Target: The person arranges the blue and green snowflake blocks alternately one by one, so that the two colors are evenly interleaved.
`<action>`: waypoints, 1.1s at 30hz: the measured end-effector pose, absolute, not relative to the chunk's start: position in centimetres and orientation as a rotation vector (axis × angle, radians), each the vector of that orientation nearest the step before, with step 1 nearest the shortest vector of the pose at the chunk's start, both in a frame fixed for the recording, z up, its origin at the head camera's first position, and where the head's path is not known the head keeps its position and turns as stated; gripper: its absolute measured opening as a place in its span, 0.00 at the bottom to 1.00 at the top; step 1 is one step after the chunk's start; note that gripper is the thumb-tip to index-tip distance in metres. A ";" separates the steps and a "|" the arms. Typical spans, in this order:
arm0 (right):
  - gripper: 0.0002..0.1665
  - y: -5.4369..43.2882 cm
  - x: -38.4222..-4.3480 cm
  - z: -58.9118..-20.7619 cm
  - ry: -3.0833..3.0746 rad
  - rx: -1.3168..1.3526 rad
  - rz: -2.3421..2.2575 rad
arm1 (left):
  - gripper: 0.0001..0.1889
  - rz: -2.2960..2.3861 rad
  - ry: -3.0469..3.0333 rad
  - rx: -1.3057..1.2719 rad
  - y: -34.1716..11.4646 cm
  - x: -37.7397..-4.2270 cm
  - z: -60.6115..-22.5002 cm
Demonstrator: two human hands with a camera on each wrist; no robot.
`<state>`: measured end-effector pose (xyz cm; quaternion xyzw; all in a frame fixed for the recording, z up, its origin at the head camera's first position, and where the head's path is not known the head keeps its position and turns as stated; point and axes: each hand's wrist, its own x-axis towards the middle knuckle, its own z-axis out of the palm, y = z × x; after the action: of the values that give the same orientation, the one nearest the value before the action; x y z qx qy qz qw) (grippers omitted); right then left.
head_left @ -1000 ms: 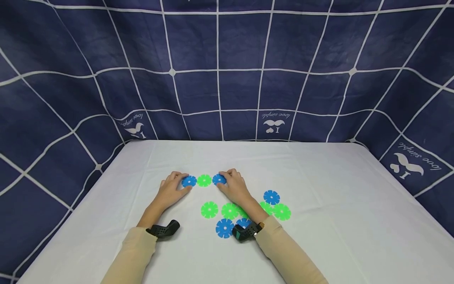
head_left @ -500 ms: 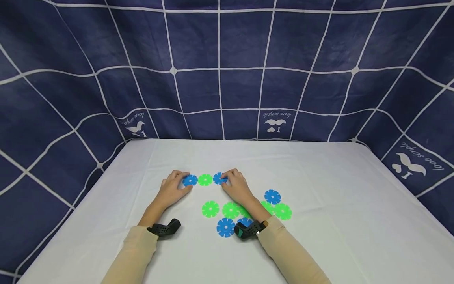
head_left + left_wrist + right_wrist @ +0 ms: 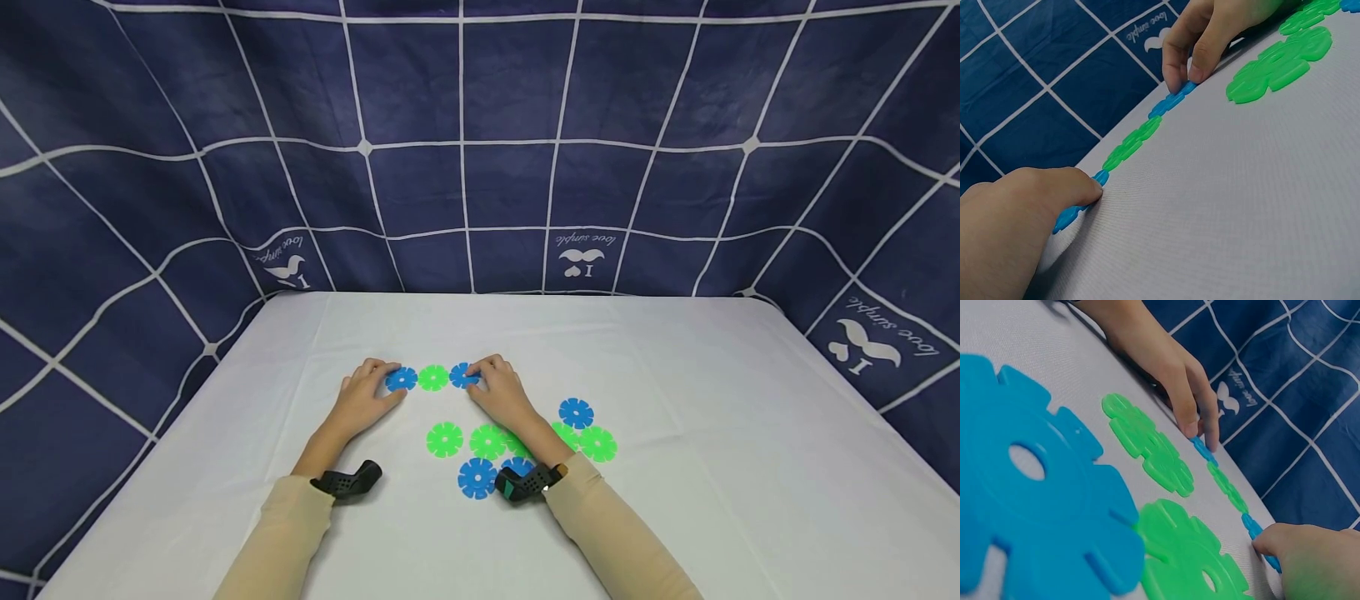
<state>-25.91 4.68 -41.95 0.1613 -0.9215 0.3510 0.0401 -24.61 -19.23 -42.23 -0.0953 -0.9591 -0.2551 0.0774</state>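
Note:
Three notched plastic discs form a row across the white cloth: a blue disc (image 3: 401, 380) on the left, a green disc (image 3: 433, 377) in the middle and another blue disc (image 3: 459, 376) on the right. My left hand (image 3: 360, 402) holds the left blue disc at its edge between thumb and fingers. At the other end, my right hand (image 3: 502, 398) has thumb and fingertips on the outer edge of the right blue disc. In the left wrist view, the green disc (image 3: 1132, 144) lies flat, edge to edge with its blue neighbours.
Closer to the body lie more loose discs, such as a single green disc (image 3: 445, 440), a blue disc (image 3: 477, 478) and a blue one (image 3: 576, 413) beside green ones. My right forearm covers part of this group. A dark blue checked curtain (image 3: 510, 183) hangs behind the table.
The fingers of my right hand have shifted slightly right on their blue disc, showing more of it. My left hand stays nearly still, and the row keeps its place.

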 end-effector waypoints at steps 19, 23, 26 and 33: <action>0.14 4.8 -25.7 -41.8 -2.822 0.484 1.118 | 0.28 -0.732 -2.878 -0.285 -19.1 -24.5 -42.3; 0.16 4.8 -25.4 -41.5 -2.809 0.522 1.143 | 0.29 -0.722 -2.879 -0.282 -19.2 -24.5 -42.2; 0.17 4.8 -25.1 -41.1 -2.808 0.642 1.120 | 0.29 -0.727 -2.878 -0.281 -19.2 -24.4 -42.2; 0.16 4.9 -23.9 -40.2 -2.844 1.037 1.110 | 0.28 -0.733 -2.873 -0.282 -19.1 -24.5 -42.3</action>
<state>-23.86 4.88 -40.21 0.3212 -0.8814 0.3440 -0.0414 -24.48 -19.15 -42.32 -0.0943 -0.9614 -0.2454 0.0812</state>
